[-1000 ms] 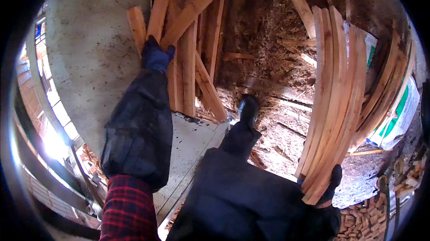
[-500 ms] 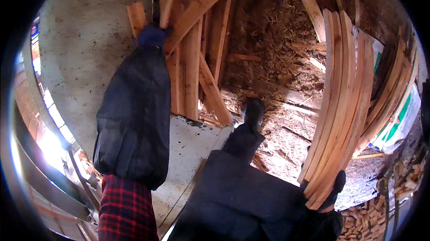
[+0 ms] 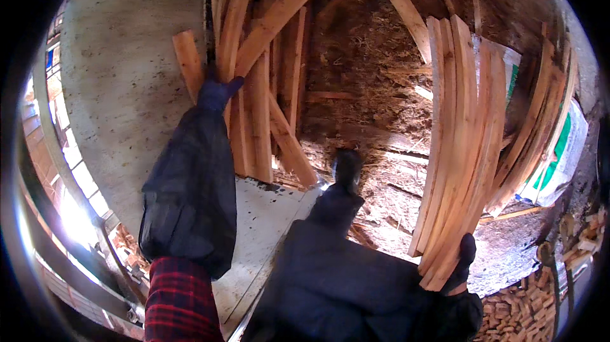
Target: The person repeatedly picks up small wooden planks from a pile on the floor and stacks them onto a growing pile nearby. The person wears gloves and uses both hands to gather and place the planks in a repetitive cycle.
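Several long wooden slats [image 3: 460, 145] stand bundled upright at the right, the gloved right hand [image 3: 459, 266] with its fingers wrapped around their lower end. The gloved left hand [image 3: 216, 93] reaches a leaning plank [image 3: 190, 62]; its grip cannot be told.

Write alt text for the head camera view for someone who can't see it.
The right hand, in a dark glove, grips a bundle of long thin pale wooden slats near its lower end, while the left hand, in a blue glove, reaches into a leaning pile of rough wooden planks. A dark boot stands on straw-strewn ground.
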Available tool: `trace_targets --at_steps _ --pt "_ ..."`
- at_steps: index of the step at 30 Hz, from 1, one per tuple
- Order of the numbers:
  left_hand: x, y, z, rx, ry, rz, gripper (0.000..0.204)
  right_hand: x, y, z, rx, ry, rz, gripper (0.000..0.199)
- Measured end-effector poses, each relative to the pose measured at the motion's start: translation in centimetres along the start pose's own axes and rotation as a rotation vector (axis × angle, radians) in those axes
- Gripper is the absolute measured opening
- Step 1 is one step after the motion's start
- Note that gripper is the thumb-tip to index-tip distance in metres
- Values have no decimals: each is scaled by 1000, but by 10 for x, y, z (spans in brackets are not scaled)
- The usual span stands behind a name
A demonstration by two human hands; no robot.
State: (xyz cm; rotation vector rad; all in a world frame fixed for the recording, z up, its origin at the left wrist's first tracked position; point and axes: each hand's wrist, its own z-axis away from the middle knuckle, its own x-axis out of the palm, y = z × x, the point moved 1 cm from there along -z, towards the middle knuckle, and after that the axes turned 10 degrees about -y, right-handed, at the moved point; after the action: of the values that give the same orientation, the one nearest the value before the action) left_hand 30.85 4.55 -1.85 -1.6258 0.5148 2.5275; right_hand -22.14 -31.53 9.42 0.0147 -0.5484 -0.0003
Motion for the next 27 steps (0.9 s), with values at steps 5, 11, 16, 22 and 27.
trace_targets --at_steps 5,11,16,22,27 --pt "10 -1 2 -213 -55 -20 82 -10 4 2 23 29 -42 89" --pt "-31 15 129 -322 30 343 72 -20 7 -2 -62 -54 23 80" --pt "-14 64 128 121 -116 30 76 -25 9 -7 -69 -13 121 84" --pt "40 78 -21 252 4 -247 105 -15 3 -2 -5 32 125 84" --pt "24 96 -37 182 -244 -190 111 5 -5 1 34 56 97 83"
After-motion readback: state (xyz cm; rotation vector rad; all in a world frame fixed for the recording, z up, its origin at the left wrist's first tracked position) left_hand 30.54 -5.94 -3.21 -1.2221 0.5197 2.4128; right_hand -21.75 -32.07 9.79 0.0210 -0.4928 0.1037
